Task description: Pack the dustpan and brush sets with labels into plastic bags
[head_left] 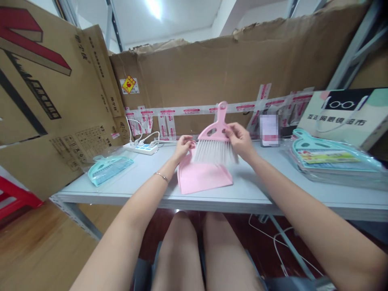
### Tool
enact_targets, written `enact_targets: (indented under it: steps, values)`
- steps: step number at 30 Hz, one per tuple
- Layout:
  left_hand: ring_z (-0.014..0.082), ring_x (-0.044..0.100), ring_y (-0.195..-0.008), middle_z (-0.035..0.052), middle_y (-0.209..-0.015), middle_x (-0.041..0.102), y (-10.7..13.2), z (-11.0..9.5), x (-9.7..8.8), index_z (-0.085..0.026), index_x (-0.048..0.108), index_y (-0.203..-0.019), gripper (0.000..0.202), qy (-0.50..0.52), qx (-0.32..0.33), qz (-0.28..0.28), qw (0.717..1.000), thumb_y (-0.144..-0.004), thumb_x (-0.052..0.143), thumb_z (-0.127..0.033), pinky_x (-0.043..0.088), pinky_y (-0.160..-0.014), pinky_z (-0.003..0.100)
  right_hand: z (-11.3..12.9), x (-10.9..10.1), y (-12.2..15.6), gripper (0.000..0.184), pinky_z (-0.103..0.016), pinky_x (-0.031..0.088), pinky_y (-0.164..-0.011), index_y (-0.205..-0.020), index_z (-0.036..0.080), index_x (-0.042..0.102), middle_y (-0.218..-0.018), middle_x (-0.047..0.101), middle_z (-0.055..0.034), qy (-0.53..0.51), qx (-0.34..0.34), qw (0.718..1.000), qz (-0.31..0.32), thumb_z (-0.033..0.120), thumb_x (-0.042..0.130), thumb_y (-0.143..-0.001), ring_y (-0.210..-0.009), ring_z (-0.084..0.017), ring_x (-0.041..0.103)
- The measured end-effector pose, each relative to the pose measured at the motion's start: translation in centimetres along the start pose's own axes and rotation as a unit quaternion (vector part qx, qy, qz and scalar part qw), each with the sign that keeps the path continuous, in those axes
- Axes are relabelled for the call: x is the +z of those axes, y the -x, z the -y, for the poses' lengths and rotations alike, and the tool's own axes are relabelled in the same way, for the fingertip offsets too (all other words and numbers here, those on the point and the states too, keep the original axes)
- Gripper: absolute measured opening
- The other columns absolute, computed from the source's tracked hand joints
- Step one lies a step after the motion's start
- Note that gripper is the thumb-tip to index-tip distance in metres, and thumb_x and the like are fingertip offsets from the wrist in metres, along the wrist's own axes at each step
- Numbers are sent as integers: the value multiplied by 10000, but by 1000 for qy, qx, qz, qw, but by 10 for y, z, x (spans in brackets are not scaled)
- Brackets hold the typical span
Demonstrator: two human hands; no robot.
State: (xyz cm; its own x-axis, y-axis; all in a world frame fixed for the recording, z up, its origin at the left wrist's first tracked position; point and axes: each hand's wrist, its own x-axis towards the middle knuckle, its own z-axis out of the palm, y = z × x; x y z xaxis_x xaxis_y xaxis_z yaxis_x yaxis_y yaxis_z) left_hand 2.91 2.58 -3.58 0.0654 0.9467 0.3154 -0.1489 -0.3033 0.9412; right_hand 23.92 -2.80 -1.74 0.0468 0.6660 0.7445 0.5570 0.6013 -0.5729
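Note:
A pink hand brush (pixel 216 133) with pale bristles stands upright, handle up, in front of me. My right hand (pixel 241 141) grips the right side of its head, thumb and fingers closed on the edge. Below and partly behind the bristles lies a pink dustpan (pixel 204 178), its wide lip toward me. My left hand (pixel 184 147) is closed at the dustpan's upper left, fingers around its handle end, which the brush partly hides. The bristles overlap the pan's back part; whether they touch it I cannot tell.
A bagged light-blue brush set (pixel 110 169) lies left on the table (pixel 154 173); several more bagged sets (pixel 327 155) are stacked right. A white power strip (pixel 142 148) with plugged cables sits behind. A phone (pixel 269 130) leans upright near a printed box (pixel 345 117). Cardboard (pixel 194 76) walls the back.

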Motion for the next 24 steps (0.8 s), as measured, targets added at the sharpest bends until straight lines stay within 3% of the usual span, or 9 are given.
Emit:
enact_targets:
  steps: [4, 7, 12, 16, 20, 24]
  values:
    - [93, 565, -588, 12, -717, 633, 7, 13, 18, -142, 515, -869, 233, -22, -63, 34, 997, -686, 565, -8, 425, -622, 237, -9, 6, 24, 312, -230, 376, -535, -730, 174, 592, -630, 567, -3, 13, 85, 979, 183, 453, 478, -808, -577, -130, 500]
    - [101, 549, -600, 14, -729, 606, 15, 18, 17, -136, 511, -943, 299, -44, -103, 39, 993, -676, 573, -18, 414, -623, 245, -10, 13, 35, 272, -235, 371, -543, -709, 167, 628, -638, 605, -16, 46, 135, 957, 252, 386, 492, -799, -591, -144, 525]
    - [121, 548, -687, 41, -865, 577, 21, 20, 18, -159, 473, -1064, 372, -80, -121, 26, 989, -711, 565, -86, 424, -673, 251, 4, 26, 39, 259, -248, 360, -637, -749, 167, 637, -782, 656, -51, 118, 155, 945, 263, 362, 481, -819, -750, -177, 561]
    - [117, 539, -697, 64, -947, 573, 19, 20, 18, -164, 485, -1032, 301, -125, -124, 31, 984, -742, 566, -154, 417, -676, 241, 8, 31, 43, 276, -254, 332, -619, -725, 167, 631, -762, 651, -56, 155, 133, 938, 280, 378, 485, -826, -731, -173, 546]
    - [139, 528, -715, 46, -835, 595, 18, 16, 3, -156, 535, -885, 184, -197, -120, 44, 972, -740, 609, -242, 396, -657, 232, 5, 27, 46, 294, -258, 320, -577, -722, 173, 642, -705, 634, -48, 175, 127, 932, 290, 415, 504, -815, -673, -169, 538]
    - [152, 509, -663, 18, -664, 603, 26, 5, -12, -164, 589, -664, 178, -267, -120, 107, 950, -669, 691, -310, 368, -599, 233, 5, 21, 48, 227, -261, 347, -597, -897, 209, 652, -694, 604, -21, 174, 109, 939, 278, 386, 553, -795, -668, -172, 540]
